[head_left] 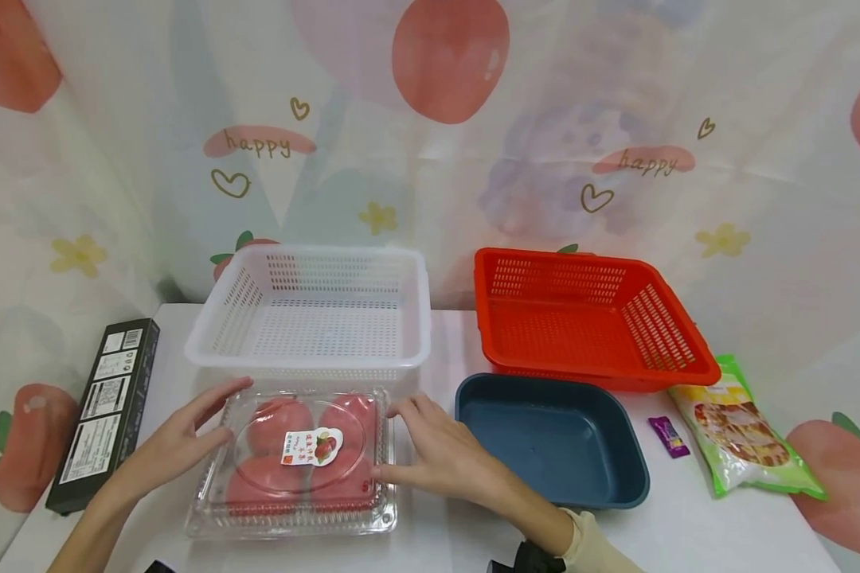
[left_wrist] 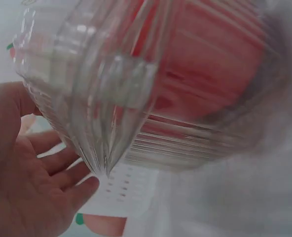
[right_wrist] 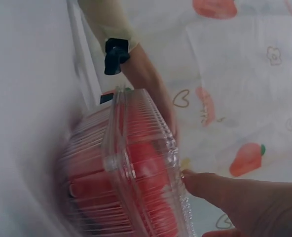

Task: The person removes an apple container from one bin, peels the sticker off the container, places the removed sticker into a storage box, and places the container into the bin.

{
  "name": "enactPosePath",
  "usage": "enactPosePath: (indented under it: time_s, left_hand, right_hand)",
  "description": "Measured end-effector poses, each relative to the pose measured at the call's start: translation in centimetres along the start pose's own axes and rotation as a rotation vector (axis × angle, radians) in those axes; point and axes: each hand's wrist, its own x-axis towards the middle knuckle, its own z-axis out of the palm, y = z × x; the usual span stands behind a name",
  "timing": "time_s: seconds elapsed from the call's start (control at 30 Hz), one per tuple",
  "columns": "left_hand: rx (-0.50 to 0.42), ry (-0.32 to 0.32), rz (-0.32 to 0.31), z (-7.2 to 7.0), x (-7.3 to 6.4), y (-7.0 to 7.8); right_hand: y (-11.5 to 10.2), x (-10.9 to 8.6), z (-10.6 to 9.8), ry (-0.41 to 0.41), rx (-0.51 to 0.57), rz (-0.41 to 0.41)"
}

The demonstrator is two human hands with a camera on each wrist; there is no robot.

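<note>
A clear plastic clamshell box with large round red fruits in it lies on the white table, its lid down. A white label with a fruit picture sits on the lid. At the box's left edge is my left hand, fingers loosely extended and thumb close to the side. My right hand is at the right edge, thumb and fingers spread along the rim. In the right wrist view the right thumb touches the lid's edge. Neither hand curls round the box.
Behind the box stands a white perforated basket; a red basket is right of it. A dark blue basin, a small purple packet and a green-edged food bag are at right. A long black box lies left.
</note>
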Motion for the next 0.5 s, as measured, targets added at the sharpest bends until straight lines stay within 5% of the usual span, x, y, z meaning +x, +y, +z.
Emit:
enactPosePath:
  time_s: [0.1,0.2,0.37,0.5]
  left_hand:
    - [-0.054,-0.021,0.044,-0.1,0.4,-0.5]
    - [-0.082,-0.025,0.024,-0.1,0.6,-0.9]
    - [-0.153,-0.001,-0.025,0.3,0.9,-1.8]
    - [-0.205,0.009,-0.034,0.8,1.2,-2.4]
  right_hand:
    - [-0.8,0.3,-0.3,0.066,-0.06,-0.112]
    - [-1.6,0.9,-0.4,0.088,-0.027,-0.225]
    - [-2.7,2.7,0.1,0.034,0.105,-0.352]
    - [-3.7,4.2,0.6,-0.009,0.091,-0.421]
